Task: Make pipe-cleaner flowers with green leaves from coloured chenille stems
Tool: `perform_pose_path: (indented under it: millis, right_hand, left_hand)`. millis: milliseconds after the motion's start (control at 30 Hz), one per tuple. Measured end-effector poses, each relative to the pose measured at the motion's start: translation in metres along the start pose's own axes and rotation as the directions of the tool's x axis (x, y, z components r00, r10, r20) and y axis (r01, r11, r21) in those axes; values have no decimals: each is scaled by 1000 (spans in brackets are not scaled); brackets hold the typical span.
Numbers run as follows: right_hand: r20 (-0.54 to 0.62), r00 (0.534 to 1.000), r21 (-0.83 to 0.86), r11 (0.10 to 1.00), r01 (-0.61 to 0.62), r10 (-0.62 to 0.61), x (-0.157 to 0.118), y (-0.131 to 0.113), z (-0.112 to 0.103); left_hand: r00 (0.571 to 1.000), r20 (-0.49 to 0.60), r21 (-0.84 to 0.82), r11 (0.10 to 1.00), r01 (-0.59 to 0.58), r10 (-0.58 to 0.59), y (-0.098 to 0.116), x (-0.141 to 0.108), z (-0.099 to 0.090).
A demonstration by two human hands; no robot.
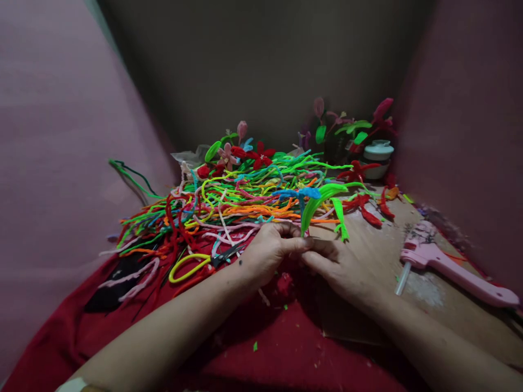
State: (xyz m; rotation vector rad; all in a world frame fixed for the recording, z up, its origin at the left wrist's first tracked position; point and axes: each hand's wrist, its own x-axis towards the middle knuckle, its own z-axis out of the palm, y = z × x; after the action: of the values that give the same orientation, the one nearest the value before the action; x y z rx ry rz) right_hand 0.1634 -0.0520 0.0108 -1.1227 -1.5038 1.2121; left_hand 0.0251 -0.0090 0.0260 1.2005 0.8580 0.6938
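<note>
My left hand (272, 247) and my right hand (333, 264) meet at the centre of the view, fingertips pinched together at the base of a green pipe-cleaner leaf piece (318, 204). Its long leaves rise above my fingers and bend over to the right. A blue pipe-cleaner shape (300, 193) shows just left of the leaves; whether it is joined to them I cannot tell. Scissors with yellow handles (190, 267) lie beside my left wrist, their dark blades partly behind it. Behind my hands spreads a heap of many-coloured pipe cleaners (253, 209).
On the right, a pink glue gun (449, 267) rests on a brown board (376, 256) with red pieces (370, 212). A lidded jar (378, 158) and pipe-cleaner flowers (261, 155) stand at the back. A dark flat object (110, 288) lies left on the red cloth (229, 348).
</note>
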Motion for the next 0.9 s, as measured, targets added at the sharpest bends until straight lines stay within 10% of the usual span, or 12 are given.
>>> perform_pose_path:
  millis: [900]
  right_hand:
    - [241, 960, -7, 990, -142, 140, -1, -2, -13]
  left_hand:
    - [989, 65, 92, 986, -137, 131, 20, -10, -4]
